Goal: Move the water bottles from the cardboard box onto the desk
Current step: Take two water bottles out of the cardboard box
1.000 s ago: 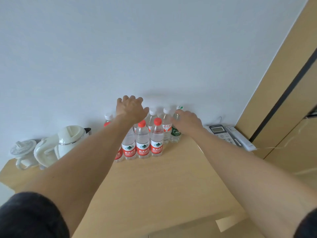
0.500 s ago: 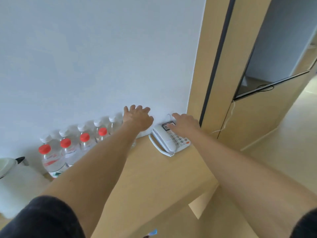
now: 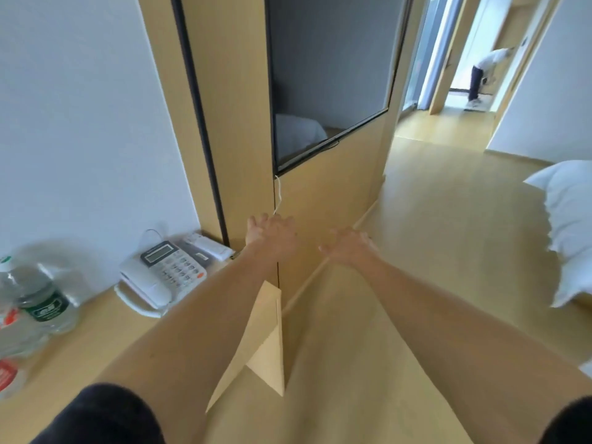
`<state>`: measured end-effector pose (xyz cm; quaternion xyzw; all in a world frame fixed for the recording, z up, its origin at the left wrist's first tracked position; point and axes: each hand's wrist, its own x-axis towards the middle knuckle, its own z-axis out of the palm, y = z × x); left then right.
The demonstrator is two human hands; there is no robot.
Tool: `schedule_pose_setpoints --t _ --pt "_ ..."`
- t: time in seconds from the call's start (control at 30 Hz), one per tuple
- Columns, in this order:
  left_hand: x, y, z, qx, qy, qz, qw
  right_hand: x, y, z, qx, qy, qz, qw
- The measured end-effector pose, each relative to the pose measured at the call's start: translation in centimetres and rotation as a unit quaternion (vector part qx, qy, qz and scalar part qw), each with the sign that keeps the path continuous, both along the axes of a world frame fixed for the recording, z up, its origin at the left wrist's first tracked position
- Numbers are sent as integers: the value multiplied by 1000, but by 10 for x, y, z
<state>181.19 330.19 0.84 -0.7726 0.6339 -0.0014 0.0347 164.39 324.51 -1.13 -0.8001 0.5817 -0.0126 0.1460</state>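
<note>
Head view.

Left hand [image 3: 272, 233]: yours, stretched forward past the right end of the surface [image 3: 96, 341], in front of the wooden panel [image 3: 320, 219]. Its fingers [image 3: 256, 222] look spread and loose and hold nothing. Probable reason: you are between bottles and heading for the next.

Right hand [image 3: 347, 246]: yours, level with the left and apart from it, out over the floor [image 3: 448, 219]. Its fingers are blurred, but appear straight and empty.

Water bottles [image 3: 41, 302]: at the far left edge of the view, standing on the surface against the wall [image 3: 80, 123]. One green-labelled bottle is clear; red labels show below it, cut off by the frame. Their number cannot be told. They sit at the back, probably so the front stays open for more.

Cardboard box: not in view. Your reach points to the right, off the surface, so it likely lies that way or below.

Telephone [image 3: 160, 274]: on the surface between the bottles and the panel, with a white remote-like item [image 3: 208, 246] just behind it.

Screen [image 3: 326, 75]: dark, set into the panel above your hands; a white cord [image 3: 279, 193] hangs from it.

Bed [image 3: 570, 225]: white bedding at the right edge.

Another person [image 3: 483, 75]: far off through the doorway, bending over.
</note>
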Motion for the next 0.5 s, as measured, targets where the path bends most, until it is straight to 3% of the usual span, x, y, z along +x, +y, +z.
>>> schedule_pose_setpoints --t 0.27,0.5 --pt "-163 -91 -17 15 39 -122 992 -178 -29 -1 -1 20 -140 990" --pt "-272 -158 -28 3 51 -223 973 -288 -53 -12 18 34 -250 967"
